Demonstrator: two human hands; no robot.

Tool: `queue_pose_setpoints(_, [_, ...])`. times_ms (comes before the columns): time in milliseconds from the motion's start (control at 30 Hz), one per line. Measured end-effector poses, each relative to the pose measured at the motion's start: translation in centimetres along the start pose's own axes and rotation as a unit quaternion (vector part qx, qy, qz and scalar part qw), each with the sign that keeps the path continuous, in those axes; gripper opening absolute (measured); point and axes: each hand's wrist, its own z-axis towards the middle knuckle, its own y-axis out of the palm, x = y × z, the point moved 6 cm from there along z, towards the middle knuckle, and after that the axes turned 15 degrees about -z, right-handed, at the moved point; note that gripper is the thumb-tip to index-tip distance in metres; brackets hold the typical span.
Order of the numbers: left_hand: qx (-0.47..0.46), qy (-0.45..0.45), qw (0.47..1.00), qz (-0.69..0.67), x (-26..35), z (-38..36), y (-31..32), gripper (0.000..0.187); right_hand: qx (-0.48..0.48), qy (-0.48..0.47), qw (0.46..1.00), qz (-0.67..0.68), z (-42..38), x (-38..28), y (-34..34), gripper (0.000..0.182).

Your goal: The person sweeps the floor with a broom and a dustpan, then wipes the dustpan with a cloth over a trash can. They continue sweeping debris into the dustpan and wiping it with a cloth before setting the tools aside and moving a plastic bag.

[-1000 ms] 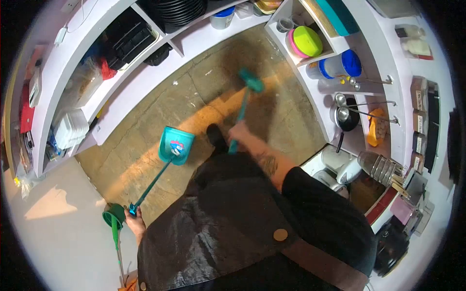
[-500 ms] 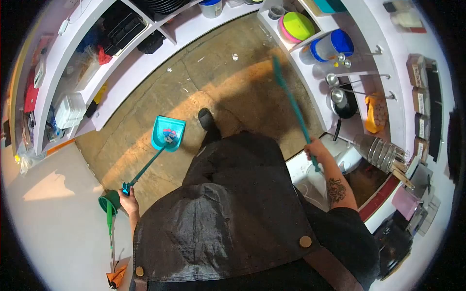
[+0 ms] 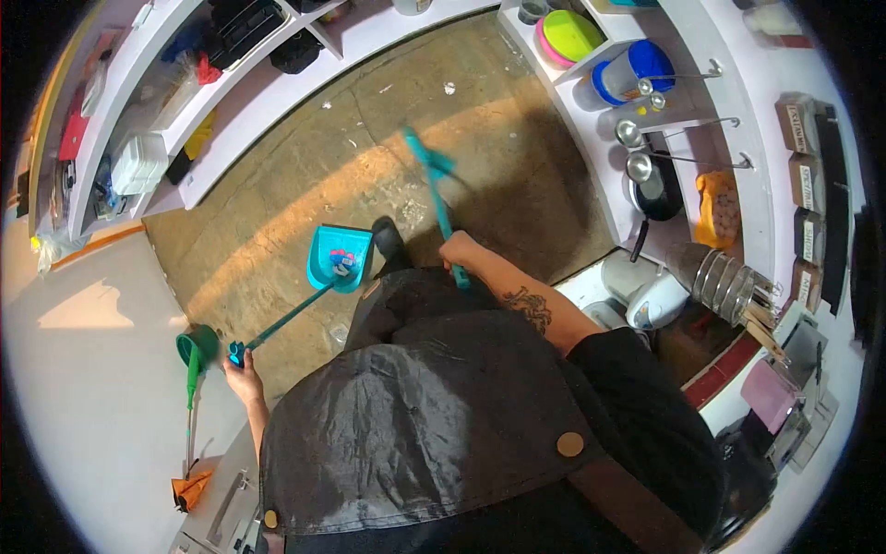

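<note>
My left hand (image 3: 243, 377), at the lower left, is wrapped round the end of the long handle of a teal dustpan (image 3: 323, 258). Pink, blue and pale bits (image 3: 342, 261) lie in the pan, which rests on the floor beside my dark shoe (image 3: 389, 242). Near the middle of the view, my right hand (image 3: 459, 249) grips a teal broom (image 3: 437, 198) by its handle. The broom's far end is smeared by motion, over the floor ahead of my shoe.
White shelves (image 3: 221, 134) curve along the left and top. On the right, shelving holds tubs, a black pan (image 3: 657, 192) and hanging ladles (image 3: 639, 166). A green bin (image 3: 197, 343) stands by the left wall. White scraps (image 3: 449, 89) lie on the floor (image 3: 369, 148).
My right hand has swung the broom left, from the right side to the middle. My left hand still holds the dustpan, which has shifted slightly right in view.
</note>
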Motion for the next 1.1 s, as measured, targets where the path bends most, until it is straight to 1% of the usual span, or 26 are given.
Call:
queue_pose_setpoints(67, [-0.020,-0.007,1.000,-0.002,0.5,0.2,-0.2,0.029,-0.061,-0.085,0.972,0.212,-3.5,-1.5,-1.4,0.039])
queue_pose_setpoints(100, [-0.028,-0.015,0.999,0.011,0.6,0.3,-0.3,0.029,-0.011,-0.091,0.948,0.304,-5.9,-0.7,-2.2,0.043])
queue_pose_setpoints(167, [-0.036,-0.015,0.999,0.001,0.0,0.8,-0.2,0.030,-0.036,-0.128,0.944,0.302,-8.2,2.7,-2.3,0.051])
queue_pose_setpoints(200, [-0.045,-0.013,0.999,-0.011,-0.5,1.1,-0.1,0.030,-0.033,-0.112,0.933,0.341,-10.7,4.9,-2.2,0.052])
queue_pose_setpoints(233, [-0.042,0.000,0.999,-0.003,-1.0,1.6,0.0,0.031,-0.004,-0.070,0.929,0.365,-12.9,7.7,-1.9,0.052])
queue_pose_setpoints(267, [-0.049,0.003,0.999,-0.002,-1.8,2.1,0.1,0.031,0.029,-0.027,0.940,0.338,-13.8,11.3,-1.3,0.054])
queue_pose_setpoints(333, [-0.067,0.010,0.998,-0.007,-3.4,2.9,0.9,0.032,0.095,0.084,0.911,0.392,-15.0,18.6,0.2,0.043])
queue_pose_setpoints(400, [-0.087,0.023,0.996,-0.006,-4.3,4.0,1.7,0.032,0.155,0.093,0.898,0.401,-12.8,22.6,0.9,0.019])
queue_pose_setpoints(433, [-0.090,0.026,0.996,-0.005,-5.1,4.5,2.0,0.033,0.159,0.070,0.934,0.311,-9.4,23.4,1.7,0.011])
queue_pose_setpoints(467, [-0.078,0.079,0.993,-0.032,-6.2,5.1,2.4,0.031,0.159,0.046,0.963,0.214,-6.7,24.2,2.4,0.005])
queue_pose_setpoints(500, [-0.101,0.066,0.993,-0.018,-5.7,5.3,2.6,0.030,0.344,-0.209,0.914,-0.056,-6.9,19.4,2.1,0.007])
queue_pose_setpoints(533, [-0.121,0.052,0.991,-0.002,-4.6,5.6,2.2,0.029,0.291,-0.172,0.863,-0.377,-3.4,16.2,4.3,0.019])
queue_pose_setpoints(567, [-0.120,0.046,0.992,-0.006,-4.5,5.9,2.1,0.027,0.347,-0.299,0.864,-0.210,-4.0,12.3,4.8,0.024])
queue_pose_setpoints(600, [-0.128,0.053,0.990,-0.004,-4.4,6.4,2.0,0.027,0.151,-0.099,0.974,-0.134,-1.0,9.3,6.6,0.027])
queue_pose_setpoints(633, [-0.130,0.051,0.990,0.005,-4.6,6.9,1.8,0.027,0.143,0.015,0.973,0.182,-1.2,6.9,8.1,0.024])
queue_pose_setpoints(667, [-0.131,0.048,0.990,0.013,-5.0,7.5,1.7,0.027,0.121,0.126,0.861,0.477,-2.4,5.9,10.4,0.021])
queue_pose_setpoints(700, [-0.135,0.061,0.989,-0.007,-5.6,8.2,1.8,0.027,0.123,0.129,0.859,0.481,-4.2,5.7,10.9,0.021])
queue_pose_setpoints(767, [-0.142,0.037,0.989,-0.009,-7.2,9.7,1.7,0.027,0.082,-0.007,0.841,0.535,-8.5,5.1,10.7,0.035])
queue_pose_setpoints(800, [-0.144,0.013,0.989,-0.012,-7.8,10.4,1.6,0.027,0.100,0.006,0.836,0.539,-11.3,5.9,10.5,0.035])
queue_pose_setpoints(833, [-0.136,0.052,0.989,-0.015,-7.5,10.9,1.3,0.027,0.111,0.005,0.819,0.563,-13.2,7.2,10.9,0.035])
queue_pose_setpoints(867, [-0.131,0.050,0.990,-0.018,-7.8,11.4,1.1,0.027,0.119,0.008,0.775,0.621,-14.8,8.7,11.9,0.036])
queue_pose_setpoints(933, [-0.151,0.070,0.986,-0.026,-8.3,12.4,0.6,0.027,0.158,0.076,0.751,0.637,-16.7,11.4,13.0,0.045])
queue_pose_setpoints(1000, [-0.141,0.077,0.987,-0.024,-9.0,12.8,0.2,0.027,0.175,0.114,0.747,0.631,-15.3,13.5,13.6,0.023])
queue_pose_setpoints(1033, [-0.135,0.084,0.987,-0.022,-9.4,12.9,0.1,0.027,0.208,0.118,0.742,0.626,-13.9,13.7,13.3,0.005])
queue_pose_setpoints(1067, [-0.129,0.090,0.987,-0.019,-9.9,13.1,0.1,0.027,0.206,0.156,0.683,0.684,-11.0,14.5,13.6,0.004])
queue_pose_setpoints(1100, [-0.130,0.076,0.988,-0.028,-10.8,13.4,0.1,0.026,0.198,0.132,0.688,0.686,-8.6,13.5,12.9,0.009])
